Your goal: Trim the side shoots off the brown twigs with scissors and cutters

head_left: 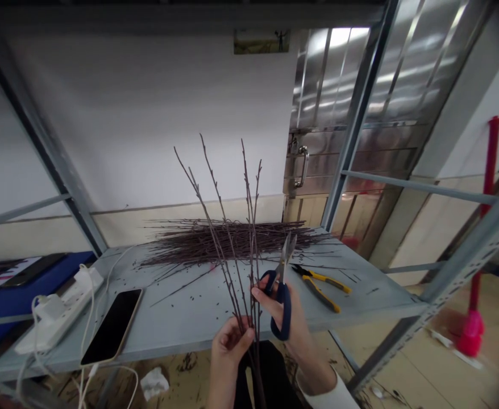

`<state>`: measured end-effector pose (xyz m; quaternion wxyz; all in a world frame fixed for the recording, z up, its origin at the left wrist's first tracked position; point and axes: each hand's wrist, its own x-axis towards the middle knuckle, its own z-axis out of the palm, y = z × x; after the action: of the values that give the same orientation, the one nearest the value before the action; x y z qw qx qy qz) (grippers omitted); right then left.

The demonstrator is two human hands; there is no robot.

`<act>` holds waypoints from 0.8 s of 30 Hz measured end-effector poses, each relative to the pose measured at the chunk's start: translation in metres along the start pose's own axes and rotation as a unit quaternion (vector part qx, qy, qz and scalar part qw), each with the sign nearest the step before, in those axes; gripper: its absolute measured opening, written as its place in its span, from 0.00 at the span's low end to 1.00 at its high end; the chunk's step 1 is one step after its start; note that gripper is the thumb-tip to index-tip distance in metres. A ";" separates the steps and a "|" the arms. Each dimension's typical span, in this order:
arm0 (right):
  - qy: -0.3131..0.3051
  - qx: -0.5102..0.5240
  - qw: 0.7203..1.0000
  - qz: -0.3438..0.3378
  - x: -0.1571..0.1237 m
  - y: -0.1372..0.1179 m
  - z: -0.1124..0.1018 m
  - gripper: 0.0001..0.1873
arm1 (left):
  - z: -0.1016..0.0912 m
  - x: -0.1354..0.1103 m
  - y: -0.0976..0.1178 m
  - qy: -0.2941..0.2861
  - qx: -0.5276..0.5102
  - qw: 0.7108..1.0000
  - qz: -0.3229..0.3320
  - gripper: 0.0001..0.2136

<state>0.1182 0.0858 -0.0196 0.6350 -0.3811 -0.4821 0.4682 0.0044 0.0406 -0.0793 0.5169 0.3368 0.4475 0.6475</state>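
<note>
My left hand [235,339] is closed around several thin brown budded twigs [230,278], which stand upright and fan out above the fingers. A pair of dark blue-handled scissors [282,304] hangs on my right hand [290,318], blades pointing up and slightly apart. The thumb and fingertips of that hand also pinch one of the twigs a little above my left hand. Behind the held twigs, a big pile of similar twigs [190,241] lies across the grey shelf [164,324].
Yellow-and-black pliers [320,284] lie on the shelf right of my hands. To the left are a phone [113,326] and a white power strip [57,318] with cables. Grey metal posts [356,113] frame the shelf. A red-handled broom [473,318] stands at the right.
</note>
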 end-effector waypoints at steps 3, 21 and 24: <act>0.031 0.010 0.999 0.033 0.000 0.005 0.002 0.18 | -0.002 0.000 -0.002 0.016 -0.003 1.000 0.006 0.17; 0.052 0.060 0.996 0.051 -0.005 0.010 0.006 0.15 | -0.005 -0.001 -0.002 0.116 -0.122 0.983 -0.079 0.17; 0.051 0.066 0.995 0.059 -0.007 0.010 0.004 0.15 | -0.007 -0.002 -0.002 0.107 -0.117 0.984 -0.080 0.17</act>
<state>0.1111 0.0819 -0.0297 0.6538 -0.3894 -0.3942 0.5154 -0.0002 0.0374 -0.0837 0.5522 0.1657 0.4471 0.6839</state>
